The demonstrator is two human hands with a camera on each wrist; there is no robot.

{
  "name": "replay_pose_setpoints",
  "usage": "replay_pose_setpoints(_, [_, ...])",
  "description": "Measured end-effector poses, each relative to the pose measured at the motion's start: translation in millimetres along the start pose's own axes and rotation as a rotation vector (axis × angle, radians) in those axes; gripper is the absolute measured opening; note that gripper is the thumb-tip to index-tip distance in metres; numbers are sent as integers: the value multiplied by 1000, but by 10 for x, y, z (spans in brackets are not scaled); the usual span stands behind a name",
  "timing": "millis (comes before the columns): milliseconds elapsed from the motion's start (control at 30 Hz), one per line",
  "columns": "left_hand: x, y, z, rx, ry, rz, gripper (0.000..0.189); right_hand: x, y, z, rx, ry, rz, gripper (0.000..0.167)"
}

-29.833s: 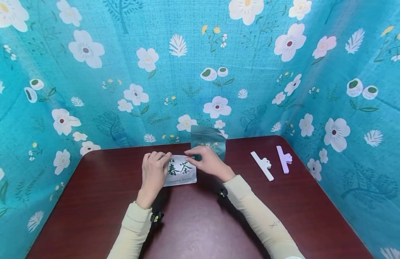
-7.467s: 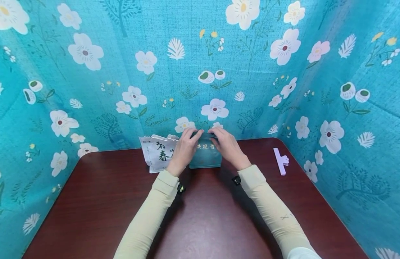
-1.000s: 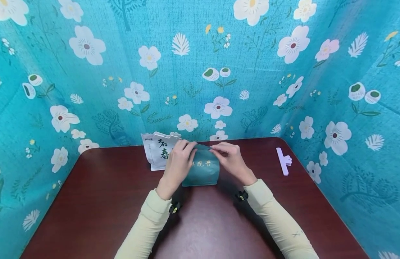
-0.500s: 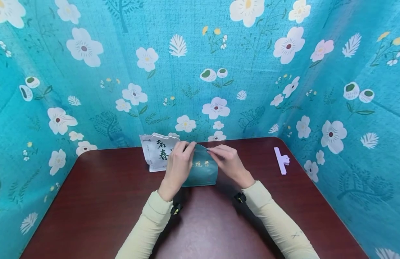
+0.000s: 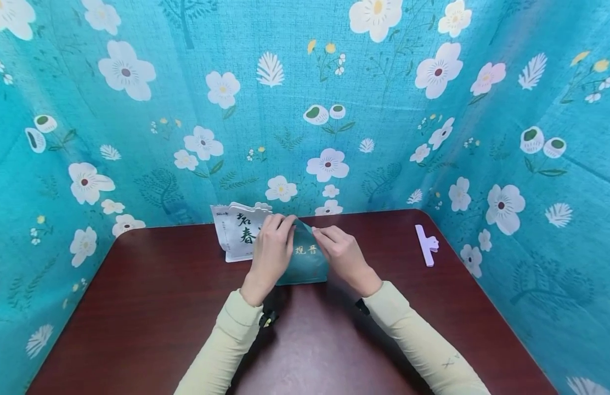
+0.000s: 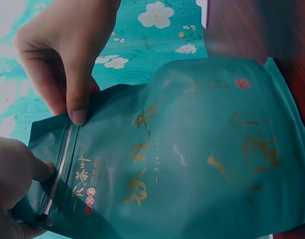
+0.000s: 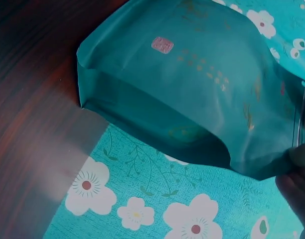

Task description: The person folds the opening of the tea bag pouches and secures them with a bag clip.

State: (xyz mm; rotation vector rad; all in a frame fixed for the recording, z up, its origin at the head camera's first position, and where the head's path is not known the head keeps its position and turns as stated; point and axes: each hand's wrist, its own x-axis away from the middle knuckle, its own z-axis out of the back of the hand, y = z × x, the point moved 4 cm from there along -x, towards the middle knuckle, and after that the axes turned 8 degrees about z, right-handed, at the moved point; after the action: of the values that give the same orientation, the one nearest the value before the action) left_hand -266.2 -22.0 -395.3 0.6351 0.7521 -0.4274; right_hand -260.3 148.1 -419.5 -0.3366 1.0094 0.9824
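A green foil tea pouch point(image 5: 307, 266) with gold characters stands on the table between both hands. My left hand point(image 5: 272, 247) pinches its top left corner, at the end of the zip strip point(image 6: 62, 164). Fingers of my right hand point(image 5: 345, 255) grip the top edge further right, with the thumb point(image 6: 78, 107) lying by the zip strip in the left wrist view. Slanting down to the right, the pouch's top edge point(image 5: 305, 225) shows between the hands. Seen from the right wrist, the pouch's side point(image 7: 152, 114) folds inward.
Behind my left hand stands a white tea pouch point(image 5: 233, 241) with dark green characters and a white strip along its top. A lilac bag clip point(image 5: 425, 245) lies at the right of the dark red table point(image 5: 152, 307). A blue flowered curtain point(image 5: 265, 126) surrounds the back and sides.
Earlier my hands were on the white pouch, and a white clip lay beside the lilac one. Now they hold the green pouch, drawn nearer. In the last second my right hand has shifted slightly left.
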Motion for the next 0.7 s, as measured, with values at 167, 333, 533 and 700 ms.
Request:
replay_pose_setpoints(167, [-1, -11, -14, -11, -6, 16, 17, -18, -55, -26, 51, -22, -15, 35])
replay_pose_setpoints(333, [-14, 6, -23, 3, 8, 10, 15, -42, -61, -31, 96, -39, -21, 37])
replay_pose_setpoints(533, [-32, 36, -38, 5, 48, 2, 26, -56, -59, -38, 121, -58, -37, 36])
replay_pose_setpoints(700, [-20, 46, -67, -14, 64, 53, 37, -24, -86, -64, 111, -80, -34, 37])
